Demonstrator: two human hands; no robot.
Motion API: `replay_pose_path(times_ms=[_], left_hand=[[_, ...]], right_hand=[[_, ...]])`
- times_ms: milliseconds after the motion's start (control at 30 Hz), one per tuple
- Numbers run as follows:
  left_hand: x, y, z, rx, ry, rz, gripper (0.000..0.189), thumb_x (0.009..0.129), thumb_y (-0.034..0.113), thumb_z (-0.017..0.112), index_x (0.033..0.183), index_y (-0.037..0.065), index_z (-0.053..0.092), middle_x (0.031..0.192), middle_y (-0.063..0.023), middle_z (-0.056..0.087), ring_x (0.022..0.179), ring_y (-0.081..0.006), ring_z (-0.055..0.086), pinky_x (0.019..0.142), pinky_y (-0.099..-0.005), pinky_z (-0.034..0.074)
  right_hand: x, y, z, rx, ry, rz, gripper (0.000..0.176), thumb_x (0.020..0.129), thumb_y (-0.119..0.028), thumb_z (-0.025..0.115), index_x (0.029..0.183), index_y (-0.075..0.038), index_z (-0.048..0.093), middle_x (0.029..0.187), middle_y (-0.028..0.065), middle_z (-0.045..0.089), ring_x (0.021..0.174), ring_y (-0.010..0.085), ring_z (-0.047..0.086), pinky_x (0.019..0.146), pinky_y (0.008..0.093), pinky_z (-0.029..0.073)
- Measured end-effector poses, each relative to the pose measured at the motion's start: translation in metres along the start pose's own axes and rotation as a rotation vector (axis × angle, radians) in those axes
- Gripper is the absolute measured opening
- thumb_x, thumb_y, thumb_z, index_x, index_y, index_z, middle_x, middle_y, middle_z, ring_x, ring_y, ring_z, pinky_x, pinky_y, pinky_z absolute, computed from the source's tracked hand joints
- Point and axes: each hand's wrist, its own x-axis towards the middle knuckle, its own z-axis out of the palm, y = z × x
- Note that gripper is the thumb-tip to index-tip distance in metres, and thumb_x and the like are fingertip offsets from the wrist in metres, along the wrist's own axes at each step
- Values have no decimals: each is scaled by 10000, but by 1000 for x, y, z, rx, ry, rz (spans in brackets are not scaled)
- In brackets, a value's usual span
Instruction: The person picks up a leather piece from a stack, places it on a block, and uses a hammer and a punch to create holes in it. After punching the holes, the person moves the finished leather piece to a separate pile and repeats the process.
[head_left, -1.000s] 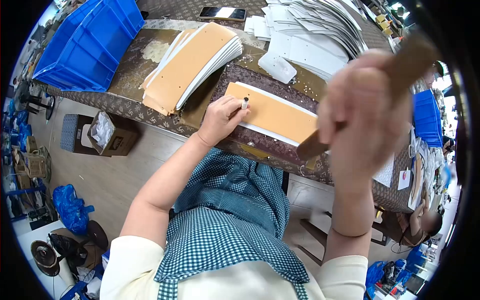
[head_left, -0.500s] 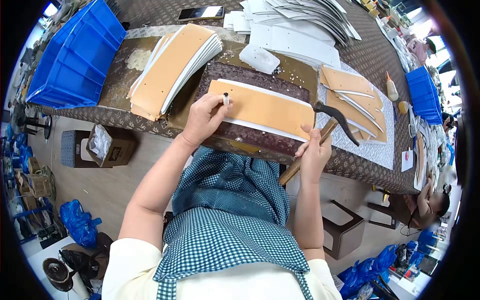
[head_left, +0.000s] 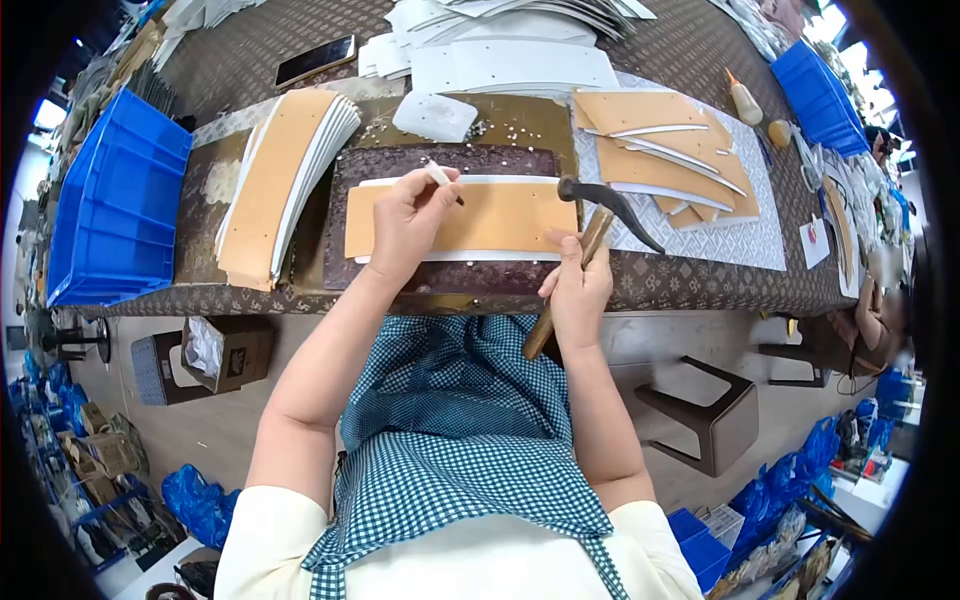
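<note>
The left hand (head_left: 405, 225) pinches a small punch (head_left: 438, 174) in closed fingers, slanted over the tan sheet (head_left: 500, 215) lying under them. The right hand (head_left: 578, 290) grips the hammer (head_left: 610, 203). A blow on the slanted punch could glance onto those fingers.

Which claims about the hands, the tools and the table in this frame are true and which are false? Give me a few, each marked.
1. The left hand grips a small punch over the tan sheet. True.
2. The right hand holds the hammer high above the table. False: the hammer is held low, its head by the sheet's right end.
3. The phone lies on the tan sheet. False: it lies apart from it, on the far side of the table.
4. A blue bin stands left of the stack of sheets. True.
</note>
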Motion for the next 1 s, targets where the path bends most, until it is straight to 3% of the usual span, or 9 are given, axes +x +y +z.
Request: replay_pose_path(times_ms=[33,200,567,667,733,767,867,933,1000], left_hand=[[7,2,16,-42,-45,11,173,933,111,699,1060,-6,711,914,8,681,811,-43,591,718,-202,475],[29,13,69,18,-170,77,155,913,106,708,1036,12,723,902,-6,695,771,-47,593,693,-214,487],[35,4,78,146,-209,160,148,899,108,713,1020,23,724,864,-43,695,754,-79,629,684,-242,514],[38,6,78,230,-202,352,129,860,115,703,970,50,716,863,-103,693,744,-240,669,693,-331,541],[41,3,80,252,-213,424,103,861,113,692,940,49,703,860,-104,687,773,-272,668,706,-354,542],[42,1,81,264,-215,456,91,861,113,687,925,48,696,859,-104,684,787,-288,668,713,-365,542],[41,2,80,316,-208,489,123,859,108,710,956,33,701,846,-97,678,735,-227,650,684,-313,530],[40,3,79,316,-222,478,118,874,128,698,948,36,699,832,-91,671,721,-222,639,680,-319,525],[40,4,79,303,-224,476,114,876,130,696,943,39,699,832,-89,671,715,-222,635,678,-321,525]], right_hand=[[1,3,-1,-15,-23,-7,310,1055,-259,480,1111,44,510,1033,142,701,452,88,529,427,230,441],[2,-1,-1,2,1,36,243,1039,-205,504,1073,34,535,962,107,702,439,111,553,422,257,453],[4,0,-2,43,10,70,218,1030,-195,521,1044,21,550,900,98,706,436,125,568,425,271,460],[5,2,-6,69,-16,65,198,1025,-176,527,1034,21,543,865,105,702,434,110,556,415,262,449],[11,-12,-17,58,-98,87,172,1020,-156,533,1017,16,538,821,100,698,434,93,539,406,252,431],[19,-23,-24,-22,-134,31,148,1016,-142,539,1011,6,537,789,85,691,435,77,523,399,243,410],[35,-116,-40,-93,-177,-192,165,1016,-178,561,1032,-15,552,720,38,642,451,32,484,400,203,377],[41,-167,-47,21,-189,-522,215,1021,-234,568,1036,-21,551,710,38,608,440,24,464,397,179,361],[42,-198,-44,126,-156,-672,214,1020,-244,548,1036,-30,547,690,21,542,421,45,429,383,189,326]])
